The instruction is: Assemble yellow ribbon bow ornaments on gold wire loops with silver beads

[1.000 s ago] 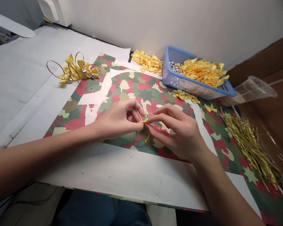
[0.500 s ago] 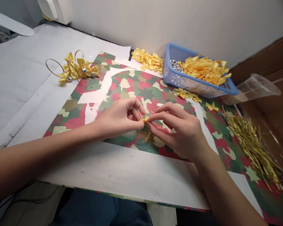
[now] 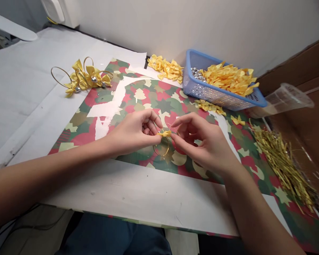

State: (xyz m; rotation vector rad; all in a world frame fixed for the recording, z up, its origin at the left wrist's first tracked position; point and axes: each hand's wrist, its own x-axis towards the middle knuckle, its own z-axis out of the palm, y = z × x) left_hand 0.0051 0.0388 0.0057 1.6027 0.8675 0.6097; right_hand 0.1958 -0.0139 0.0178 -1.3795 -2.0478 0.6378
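My left hand [image 3: 133, 132] pinches a small yellow ribbon bow [image 3: 164, 133] between thumb and fingertips. A thin gold wire ring [image 3: 160, 150] hangs below the bow, apparently held with it. My right hand [image 3: 202, 143] is just to the right, its fingers spread, with thumb and index tips close beside the bow and holding nothing I can see. Both hands are above a sheet of red and green patterned paper [image 3: 159, 102].
A blue plastic basket [image 3: 199, 81] holds yellow bows and silver bells. Loose bows [image 3: 166, 69] lie beside it. Wire rings with bows and bells [image 3: 86, 78] lie at the left. Gold strands [image 3: 281, 166] and a clear plastic cup [image 3: 281, 101] are at the right.
My right hand has let go of the bow and opened, moving slightly right. The bow and wire ring now show plainly in my left hand's grip.
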